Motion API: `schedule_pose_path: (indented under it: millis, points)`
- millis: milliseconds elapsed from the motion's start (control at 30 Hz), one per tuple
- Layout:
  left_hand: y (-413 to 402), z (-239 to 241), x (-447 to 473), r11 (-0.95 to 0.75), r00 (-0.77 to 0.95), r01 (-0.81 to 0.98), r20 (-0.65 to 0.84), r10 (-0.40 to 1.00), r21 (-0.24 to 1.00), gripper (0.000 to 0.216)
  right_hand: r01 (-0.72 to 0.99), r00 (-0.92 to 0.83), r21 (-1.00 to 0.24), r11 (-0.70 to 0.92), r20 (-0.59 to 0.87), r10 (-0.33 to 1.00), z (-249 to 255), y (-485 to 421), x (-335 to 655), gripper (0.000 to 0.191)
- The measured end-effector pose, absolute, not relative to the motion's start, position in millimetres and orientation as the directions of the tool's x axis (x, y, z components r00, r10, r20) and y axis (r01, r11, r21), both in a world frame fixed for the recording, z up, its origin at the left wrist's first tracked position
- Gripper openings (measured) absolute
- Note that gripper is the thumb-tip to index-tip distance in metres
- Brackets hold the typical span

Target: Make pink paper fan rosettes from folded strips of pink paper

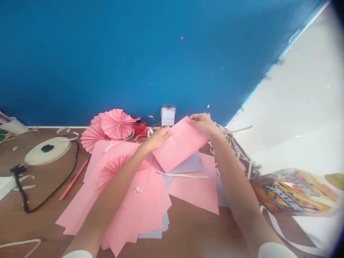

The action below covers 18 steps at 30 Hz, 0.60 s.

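A rectangular pink sheet of paper [180, 145] is held up, tilted, above the table. My left hand [159, 138] pinches its left edge, and my right hand [202, 123] grips its upper right corner between thumb and fingers. Below it lie more pink sheets [199, 186] and a greyish-lilac sheet [188, 165], crossed by a thin white paper strip [182, 175]. Under my left forearm spreads a fanned stack of pink paper [142, 211] with a pleated pink fan [114, 168] on top. Further pleated pink rosettes [116, 123] stand against the blue wall.
A red spool-like object [140, 128] and a phone showing a timer [168, 116] stand by the wall. At left are a round white device [47, 151] with a black cable, a red pen [73, 180] and a white cup [14, 125]. A snack bag [298, 191] and white strips lie right.
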<state>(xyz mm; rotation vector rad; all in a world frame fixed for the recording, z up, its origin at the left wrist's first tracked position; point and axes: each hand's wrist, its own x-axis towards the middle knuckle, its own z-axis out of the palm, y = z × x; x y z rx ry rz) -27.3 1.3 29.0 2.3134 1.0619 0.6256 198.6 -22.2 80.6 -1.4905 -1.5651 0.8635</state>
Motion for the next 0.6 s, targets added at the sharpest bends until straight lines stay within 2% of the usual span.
schedule_pose_path:
  millis: [600]
  points:
    - [-1.9, 31.1, -25.7, -0.596, 0.585, 0.606, 0.212, 0.782, 0.527, 0.041, 0.457, 0.039, -0.888, 0.059, 0.087, 0.995, 76.5, -17.9, 198.1, 0.032]
